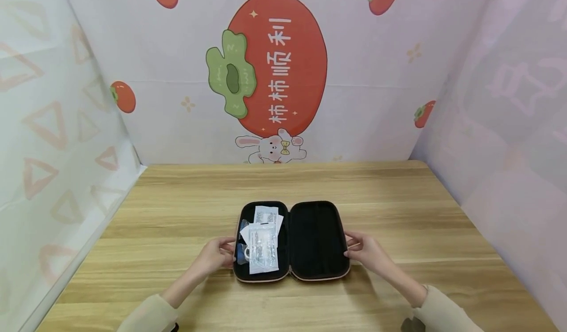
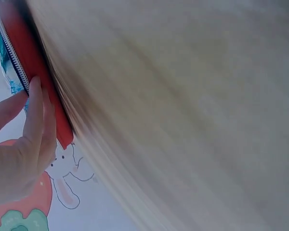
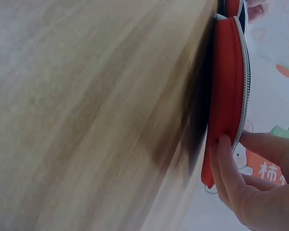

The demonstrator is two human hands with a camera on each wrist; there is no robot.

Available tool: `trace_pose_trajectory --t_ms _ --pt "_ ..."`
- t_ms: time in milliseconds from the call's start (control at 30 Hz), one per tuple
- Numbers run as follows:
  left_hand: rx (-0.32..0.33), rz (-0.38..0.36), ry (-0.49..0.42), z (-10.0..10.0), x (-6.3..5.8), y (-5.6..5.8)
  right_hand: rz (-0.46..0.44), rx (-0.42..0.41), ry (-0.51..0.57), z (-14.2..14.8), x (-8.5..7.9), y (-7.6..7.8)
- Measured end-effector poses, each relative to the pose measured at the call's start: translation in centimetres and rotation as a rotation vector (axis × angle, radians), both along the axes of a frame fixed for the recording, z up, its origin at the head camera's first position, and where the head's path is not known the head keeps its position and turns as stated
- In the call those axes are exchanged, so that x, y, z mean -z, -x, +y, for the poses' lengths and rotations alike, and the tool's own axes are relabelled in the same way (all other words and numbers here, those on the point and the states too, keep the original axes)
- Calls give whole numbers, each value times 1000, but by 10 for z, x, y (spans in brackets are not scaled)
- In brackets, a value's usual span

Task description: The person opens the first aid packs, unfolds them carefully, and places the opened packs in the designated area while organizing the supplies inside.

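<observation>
Head cam: one open case [image 1: 316,246] on the surface [image 1: 283,305] between left hand [image 1: 214,258] and right hand [image 1: 365,249], black inside, at least two packets [image 1: 263,249] nearer the left. Left wrist cam: red outside, that hand pinching the edge. Right wrist cam: right hand's pinching the other edge.

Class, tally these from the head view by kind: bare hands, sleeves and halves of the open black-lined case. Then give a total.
Hands: 2 (left, right)
Sleeves: 2 (left, right)
Case halves: 2 (left, right)
Total: 6
</observation>
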State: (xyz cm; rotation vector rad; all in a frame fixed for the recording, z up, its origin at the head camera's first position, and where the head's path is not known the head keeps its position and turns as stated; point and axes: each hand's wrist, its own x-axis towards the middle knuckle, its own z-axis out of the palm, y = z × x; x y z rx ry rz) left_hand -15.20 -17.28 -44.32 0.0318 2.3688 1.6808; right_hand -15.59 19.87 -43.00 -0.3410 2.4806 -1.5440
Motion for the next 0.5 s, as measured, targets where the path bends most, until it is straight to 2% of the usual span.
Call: trace_pose_trajectory --t_ms 233,500 --pt "21 4 21 -10 -2 -4 -65 -53 4 -5 6 3" --pt "28 -7 23 -18 -1 -7 -89 -70 15 -12 11 5"
